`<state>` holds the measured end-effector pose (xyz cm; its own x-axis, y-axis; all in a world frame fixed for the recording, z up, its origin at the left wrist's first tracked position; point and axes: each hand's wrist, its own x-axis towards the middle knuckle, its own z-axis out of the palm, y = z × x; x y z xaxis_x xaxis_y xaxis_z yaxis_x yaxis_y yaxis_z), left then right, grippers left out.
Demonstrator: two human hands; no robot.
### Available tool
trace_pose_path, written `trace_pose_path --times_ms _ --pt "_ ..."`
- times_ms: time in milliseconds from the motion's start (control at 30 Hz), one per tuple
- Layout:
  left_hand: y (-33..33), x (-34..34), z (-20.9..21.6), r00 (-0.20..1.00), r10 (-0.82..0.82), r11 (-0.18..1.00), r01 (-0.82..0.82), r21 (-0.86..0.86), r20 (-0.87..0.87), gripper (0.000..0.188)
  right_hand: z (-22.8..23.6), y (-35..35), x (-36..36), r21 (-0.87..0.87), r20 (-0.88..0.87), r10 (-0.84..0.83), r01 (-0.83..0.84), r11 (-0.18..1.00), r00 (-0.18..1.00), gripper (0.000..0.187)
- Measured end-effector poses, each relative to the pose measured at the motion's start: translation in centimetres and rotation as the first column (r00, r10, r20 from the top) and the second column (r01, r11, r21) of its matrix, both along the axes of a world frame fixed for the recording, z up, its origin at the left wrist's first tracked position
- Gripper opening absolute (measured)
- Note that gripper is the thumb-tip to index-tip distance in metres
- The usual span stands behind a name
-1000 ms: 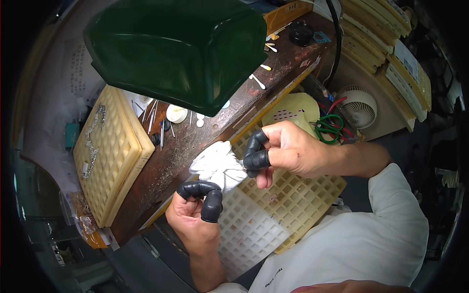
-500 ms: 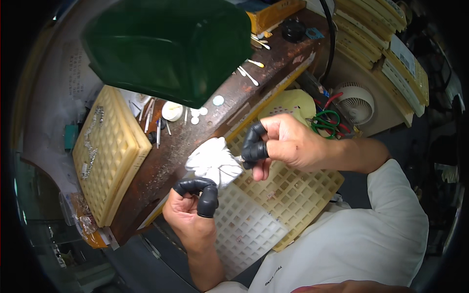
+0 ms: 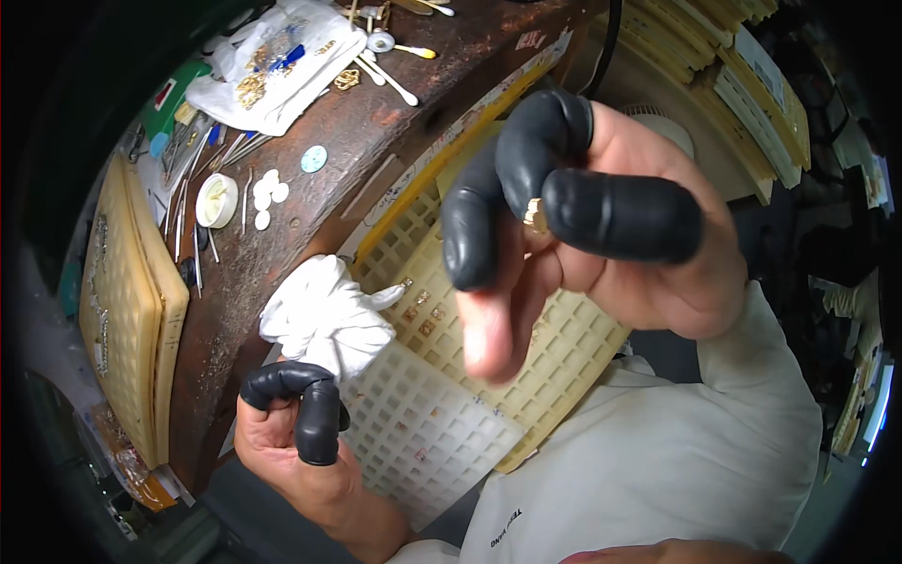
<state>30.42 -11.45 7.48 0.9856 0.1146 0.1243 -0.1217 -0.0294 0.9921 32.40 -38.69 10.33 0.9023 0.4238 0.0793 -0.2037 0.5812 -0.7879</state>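
Observation:
My right hand (image 3: 611,216) is raised close to the camera at the centre right, with black finger cots on its thumb and two fingers. Between the thumb and a finger it pinches a small gold jewellery piece (image 3: 535,215), mostly hidden. At the lower left, my left hand (image 3: 305,437), also in black finger cots, has its curled fingers closed on a bunched white cloth (image 3: 324,315). A twisted tip of the cloth points right, over the cream gridded tray (image 3: 573,348), where several small gold-coloured pieces (image 3: 426,313) sit in the cells.
On the worn brown bench (image 3: 319,207) are a small white tub (image 3: 217,201), white discs (image 3: 271,188), a light-blue disc (image 3: 314,159), cotton swabs (image 3: 390,80) and a white cloth with gold chains (image 3: 272,75). Yellowish trays (image 3: 127,310) stand at left; a white gridded tray (image 3: 423,423) lies below.
My right hand has moved away from the cloth, up toward the camera, showing the gold piece. My left hand and the cloth sit further left. The large green object has left the view's upper middle.

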Motion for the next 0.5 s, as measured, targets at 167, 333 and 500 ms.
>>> trace_pose_path --times_ms 167,333,500 --pt "2.0 -0.1 -0.5 0.979 -0.173 0.981 0.181 0.065 -0.112 0.021 2.2 0.0 -2.4 0.102 -0.114 -0.151 0.163 0.981 0.982 0.022" --pt "5.3 -0.6 -2.5 0.990 -0.109 0.975 0.124 0.185 -0.092 0.038 0.6 0.6 -1.2 0.130 -0.089 -0.114 0.125 0.984 0.989 0.019" --pt "-0.6 -0.2 -1.0 0.996 -0.074 0.996 0.076 0.039 -0.058 0.021 3.1 -0.4 -2.8 0.090 -0.066 -0.211 0.216 0.972 0.975 0.017"
